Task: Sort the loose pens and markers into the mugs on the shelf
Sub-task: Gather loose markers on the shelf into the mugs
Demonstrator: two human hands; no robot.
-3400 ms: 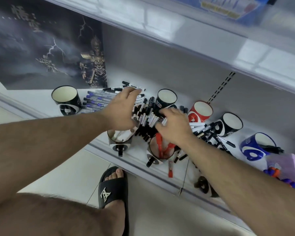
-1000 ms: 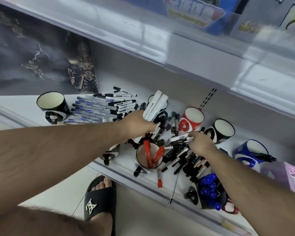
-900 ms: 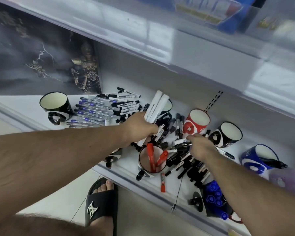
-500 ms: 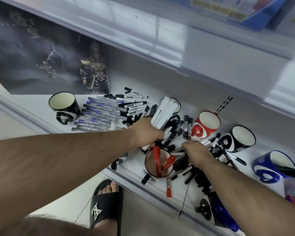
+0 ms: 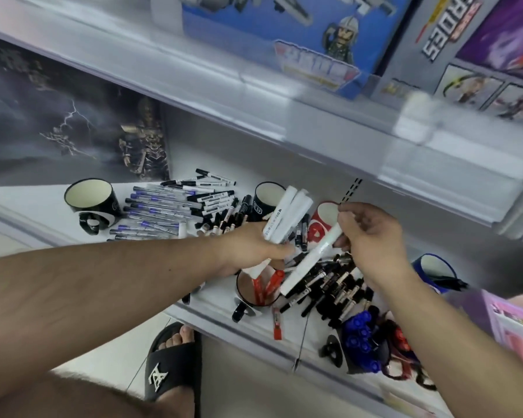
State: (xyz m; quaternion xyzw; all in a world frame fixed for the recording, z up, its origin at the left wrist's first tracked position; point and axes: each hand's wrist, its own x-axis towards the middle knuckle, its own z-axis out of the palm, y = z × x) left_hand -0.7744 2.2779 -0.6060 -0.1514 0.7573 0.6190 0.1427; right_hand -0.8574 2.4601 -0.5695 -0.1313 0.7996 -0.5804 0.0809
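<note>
Nearest the shelf's front edge (image 5: 248, 336), a black mug (image 5: 358, 346) lies tipped toward the viewer, packed with blue-capped markers (image 5: 360, 333); something red shows just beside it to the right, too blurred to name. Left of it stands a white mug with a dark rim (image 5: 251, 294) holding red markers (image 5: 264, 286), and one loose red marker (image 5: 277, 324) lies on the shelf just in front. A heap of black markers (image 5: 334, 285) sprawls between these two mugs and farther back. Above the white mug, the left hand (image 5: 251, 248) is clenched around a bundle of white markers (image 5: 287, 215) that points up and away. The right hand (image 5: 370, 236) pinches a single white marker (image 5: 310, 260) at its upper end, the lower end slanting down toward the white mug's rim. Behind the hands stand a red mug (image 5: 323, 220) and a black mug (image 5: 266, 200); their contents cannot be made out. At right, a blue mug (image 5: 432, 270) has a black marker (image 5: 449, 282) resting across it. Far left, an empty black mug (image 5: 89, 202) stands beside rows of blue-barrelled pens (image 5: 154, 214) and black-capped white pens (image 5: 209, 191) lying loose.
</note>
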